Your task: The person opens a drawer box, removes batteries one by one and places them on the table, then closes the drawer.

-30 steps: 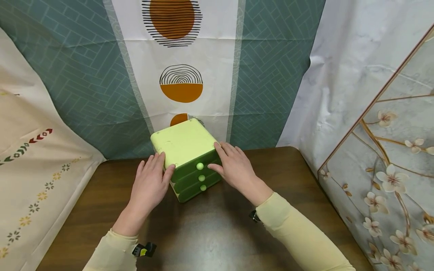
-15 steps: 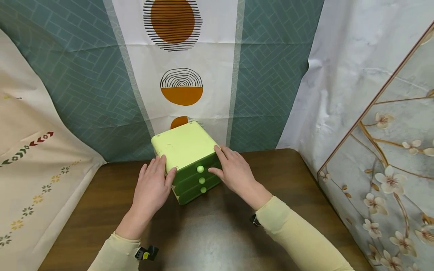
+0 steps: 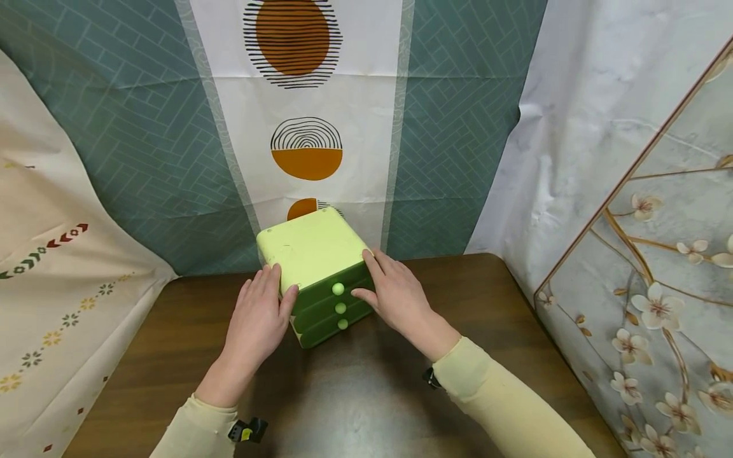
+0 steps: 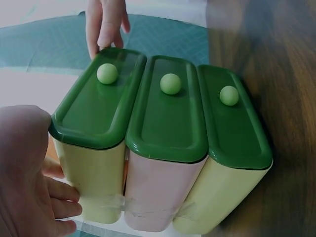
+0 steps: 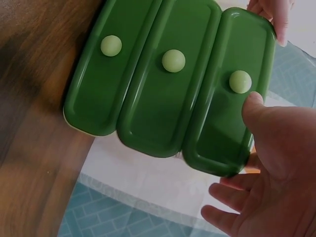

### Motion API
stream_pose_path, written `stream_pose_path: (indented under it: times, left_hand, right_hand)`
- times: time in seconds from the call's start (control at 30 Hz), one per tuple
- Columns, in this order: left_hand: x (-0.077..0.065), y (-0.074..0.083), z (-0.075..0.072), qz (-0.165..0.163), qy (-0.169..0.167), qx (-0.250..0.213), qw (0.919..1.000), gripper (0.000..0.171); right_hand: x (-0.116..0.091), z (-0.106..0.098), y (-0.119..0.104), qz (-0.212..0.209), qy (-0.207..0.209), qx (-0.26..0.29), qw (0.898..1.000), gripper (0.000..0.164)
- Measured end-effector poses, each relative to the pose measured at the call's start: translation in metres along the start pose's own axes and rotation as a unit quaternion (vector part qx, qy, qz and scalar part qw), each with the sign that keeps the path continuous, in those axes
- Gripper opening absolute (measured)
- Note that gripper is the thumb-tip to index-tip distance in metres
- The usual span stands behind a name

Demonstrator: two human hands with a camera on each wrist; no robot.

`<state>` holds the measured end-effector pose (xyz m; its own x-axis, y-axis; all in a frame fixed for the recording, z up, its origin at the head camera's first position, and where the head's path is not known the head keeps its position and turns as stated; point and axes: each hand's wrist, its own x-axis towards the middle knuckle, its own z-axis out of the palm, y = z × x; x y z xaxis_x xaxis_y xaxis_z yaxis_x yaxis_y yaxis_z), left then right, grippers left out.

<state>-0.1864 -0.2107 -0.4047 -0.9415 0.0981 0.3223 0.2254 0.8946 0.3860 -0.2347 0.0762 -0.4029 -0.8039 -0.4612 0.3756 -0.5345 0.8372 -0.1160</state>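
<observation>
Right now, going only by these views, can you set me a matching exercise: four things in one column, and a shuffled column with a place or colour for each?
Things:
1. left hand
2. round knobs
3. middle drawer's side
4. right hand

Places and colours:
A. pale pink
B. at the right front corner of the drawer box
C. at the box's left front corner
D. pale green

Right pairs: 1-C, 2-D, 3-A, 4-B.

Back of drawer unit [image 3: 317,273] hidden, sleeves [image 3: 504,397] cropped below
</observation>
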Motion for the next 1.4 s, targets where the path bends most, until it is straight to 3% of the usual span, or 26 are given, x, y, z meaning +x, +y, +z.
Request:
stream_pose_path:
  times: [0.63, 1.4]
  left_hand:
    - [0.003, -0.002, -0.001, 0.012, -0.016, -0.013, 0.9997, 0.068]
    - [0.015, -0.002, 0.005, 0.031, -0.036, -0.023, 0.9986, 0.066]
  right_hand:
    - [-0.012, 0.0, -0.006, -0.007, 0.036, -0.008, 0.999, 0.085]
    - [-0.027, -0.007, -0.009, 0.014, 0.031, -0.003, 0.999, 0.091]
